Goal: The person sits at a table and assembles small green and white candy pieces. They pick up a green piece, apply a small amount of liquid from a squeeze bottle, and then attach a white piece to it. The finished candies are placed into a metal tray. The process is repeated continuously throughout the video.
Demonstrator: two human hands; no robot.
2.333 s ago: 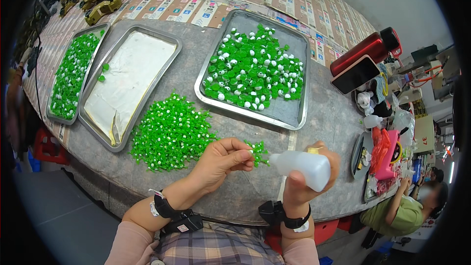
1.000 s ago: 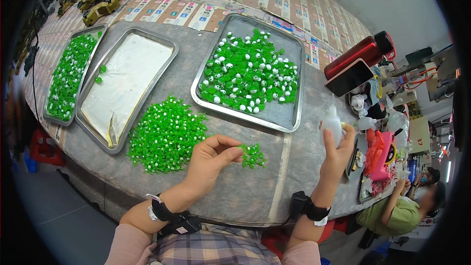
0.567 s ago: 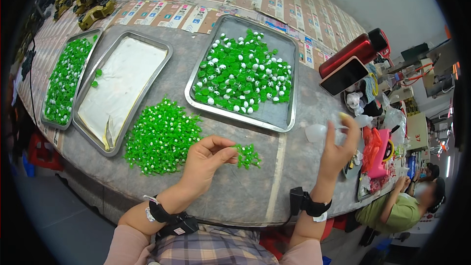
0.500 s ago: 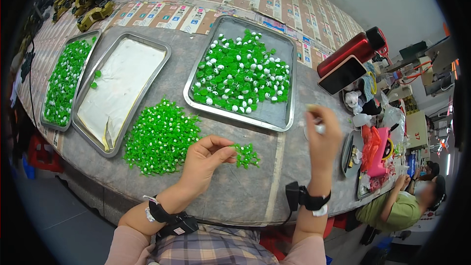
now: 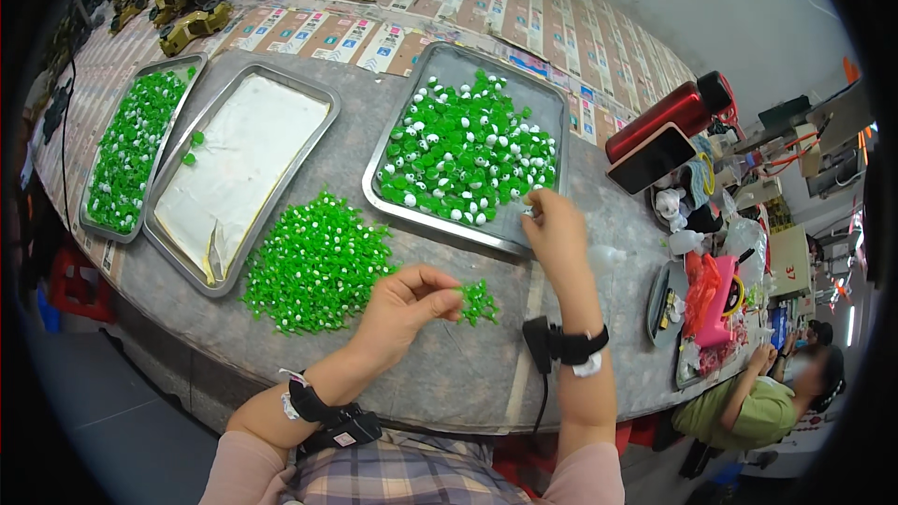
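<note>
My left hand (image 5: 409, 307) is closed in a pinch at the table's near middle, thumb against forefinger; I cannot make out what is between them. Right beside its fingertips lies a small cluster of green pieces (image 5: 480, 303). A larger heap of small green and white pieces (image 5: 313, 266) spreads to its left. My right hand (image 5: 556, 232) is over the near right corner of a metal tray (image 5: 412, 212), its fingers bent together and their contents hidden. Loose green and white ball-like pieces (image 5: 468, 145) fill much of that tray. Close to the right wrist is a blurred, pale translucent bottle (image 5: 608, 256).
A paper-lined tray (image 5: 245, 145) and a narrow tray of green and white pieces (image 5: 138, 150) stand at left. Yellow toy vehicles (image 5: 192, 26) pile up far left. A red flask (image 5: 664, 117), phone (image 5: 652, 157) and pink container (image 5: 718, 297) line the right. A person (image 5: 748, 404) sits beyond.
My right hand has moved left, to the tray's near right corner, and the pale bottle shows more fully. My left hand stays pinched by the small cluster. The view has shifted slightly.
</note>
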